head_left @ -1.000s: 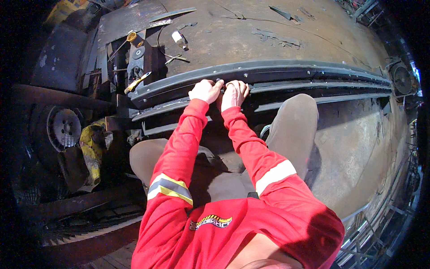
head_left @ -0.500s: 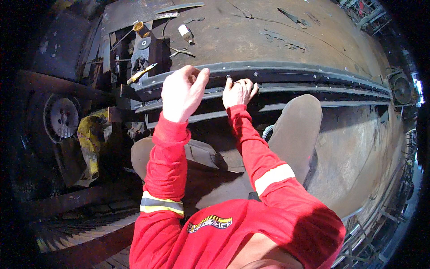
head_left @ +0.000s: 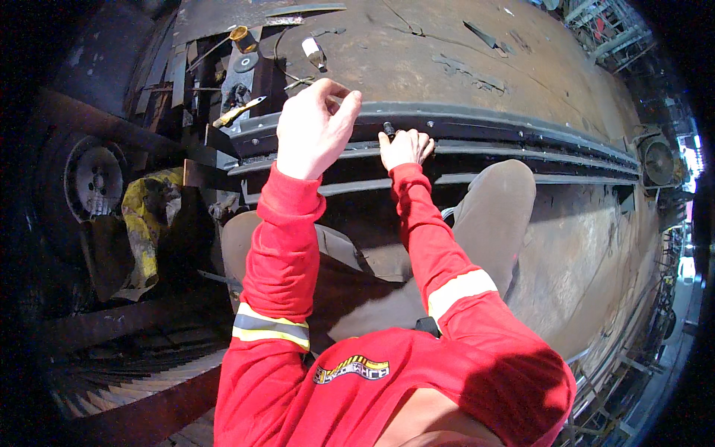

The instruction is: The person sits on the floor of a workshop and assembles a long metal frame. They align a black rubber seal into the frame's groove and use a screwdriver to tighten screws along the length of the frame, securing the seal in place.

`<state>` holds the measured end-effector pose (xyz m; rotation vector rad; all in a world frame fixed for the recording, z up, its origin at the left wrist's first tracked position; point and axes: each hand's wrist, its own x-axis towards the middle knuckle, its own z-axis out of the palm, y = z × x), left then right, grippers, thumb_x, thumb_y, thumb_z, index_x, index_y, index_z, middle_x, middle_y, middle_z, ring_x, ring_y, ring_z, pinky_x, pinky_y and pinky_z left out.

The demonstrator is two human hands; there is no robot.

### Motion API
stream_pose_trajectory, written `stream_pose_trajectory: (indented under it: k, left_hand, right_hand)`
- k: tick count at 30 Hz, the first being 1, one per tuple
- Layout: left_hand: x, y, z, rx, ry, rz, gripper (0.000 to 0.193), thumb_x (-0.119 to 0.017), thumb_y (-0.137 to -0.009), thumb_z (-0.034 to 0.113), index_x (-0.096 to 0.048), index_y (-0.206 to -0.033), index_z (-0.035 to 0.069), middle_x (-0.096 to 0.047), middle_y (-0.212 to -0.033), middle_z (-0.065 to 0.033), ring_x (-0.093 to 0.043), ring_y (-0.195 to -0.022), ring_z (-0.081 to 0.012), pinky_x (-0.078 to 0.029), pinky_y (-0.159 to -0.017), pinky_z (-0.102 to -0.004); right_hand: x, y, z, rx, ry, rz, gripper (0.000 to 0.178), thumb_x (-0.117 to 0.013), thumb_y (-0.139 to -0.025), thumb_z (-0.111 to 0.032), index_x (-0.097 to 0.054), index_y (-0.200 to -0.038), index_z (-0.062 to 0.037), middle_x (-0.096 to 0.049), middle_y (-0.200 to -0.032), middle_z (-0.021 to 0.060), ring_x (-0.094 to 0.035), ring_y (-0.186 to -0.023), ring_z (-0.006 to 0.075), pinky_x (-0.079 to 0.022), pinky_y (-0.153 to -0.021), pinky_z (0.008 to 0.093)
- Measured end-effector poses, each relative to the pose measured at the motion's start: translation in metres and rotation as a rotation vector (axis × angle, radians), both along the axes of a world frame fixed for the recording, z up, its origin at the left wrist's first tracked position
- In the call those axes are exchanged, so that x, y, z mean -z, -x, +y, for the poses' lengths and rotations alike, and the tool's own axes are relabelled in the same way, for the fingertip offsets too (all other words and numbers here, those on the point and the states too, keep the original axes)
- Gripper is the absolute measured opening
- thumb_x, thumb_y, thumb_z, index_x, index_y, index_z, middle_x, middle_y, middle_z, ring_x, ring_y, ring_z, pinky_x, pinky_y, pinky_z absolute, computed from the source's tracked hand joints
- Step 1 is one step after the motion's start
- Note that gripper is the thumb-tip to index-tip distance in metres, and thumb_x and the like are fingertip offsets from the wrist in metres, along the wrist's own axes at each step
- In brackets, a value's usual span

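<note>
My left hand [head_left: 314, 127] is raised over the left part of a long dark metal beam [head_left: 491, 128]. Its fingers are curled in toward the thumb, and what they hold, if anything, is hidden. My right hand [head_left: 406, 149] lies on the beam with bent fingers hooked over one of its lengthwise ridges. Just beyond the right thumb, a short black cylindrical piece [head_left: 389, 130] stands against the beam's dark face. Small shiny bolt heads [head_left: 430, 124] dot that face to the right of it.
A paintbrush [head_left: 240, 111] lies beyond the beam's left end, near a grey disc [head_left: 245, 62] and an amber cup [head_left: 242, 39]. A white bottle [head_left: 313, 52] rests on the rusty floor plate. Yellow stained cloth [head_left: 149, 216] hangs at left beside a wheel [head_left: 95, 177]. My knees straddle the near side.
My left hand has risen slightly and shifted right. The right hand has moved a little right, and the black cylindrical piece now shows beyond its thumb. The whole view has tilted slightly.
</note>
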<state>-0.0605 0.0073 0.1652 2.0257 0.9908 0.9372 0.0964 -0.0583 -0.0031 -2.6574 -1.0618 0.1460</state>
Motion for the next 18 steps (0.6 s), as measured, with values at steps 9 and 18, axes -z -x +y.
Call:
stream_pose_trajectory:
  k: [9, 18]
  left_hand:
    - [-0.006, 0.008, 0.005, 0.005, -0.016, -0.051, 0.025, -0.064, -0.079, 0.025, -0.064, -0.084, 0.001, -0.063, -0.065, -0.0106, -0.061, -0.059, -0.0196, -0.048, -0.057, -0.0294]
    - [-0.017, 0.020, 0.004, 0.005, -0.030, -0.109, 0.024, -0.064, -0.083, 0.020, -0.064, -0.089, -0.003, -0.062, -0.068, -0.0081, -0.057, -0.060, -0.0117, -0.046, -0.058, -0.0255]
  right_hand:
    - [0.011, -0.001, -0.006, -0.026, -0.313, -0.250, 0.040, -0.073, -0.070, -0.042, -0.067, -0.077, -0.0036, -0.058, -0.094, 0.0123, -0.045, -0.103, 0.0312, -0.036, -0.092, 0.0422]
    - [0.019, -0.005, 0.004, -0.048, -0.135, -0.201, 0.049, -0.048, -0.088, -0.042, -0.069, -0.073, -0.0007, -0.066, -0.084, 0.0102, -0.055, -0.093, 0.0288, -0.030, -0.097, 0.0466]
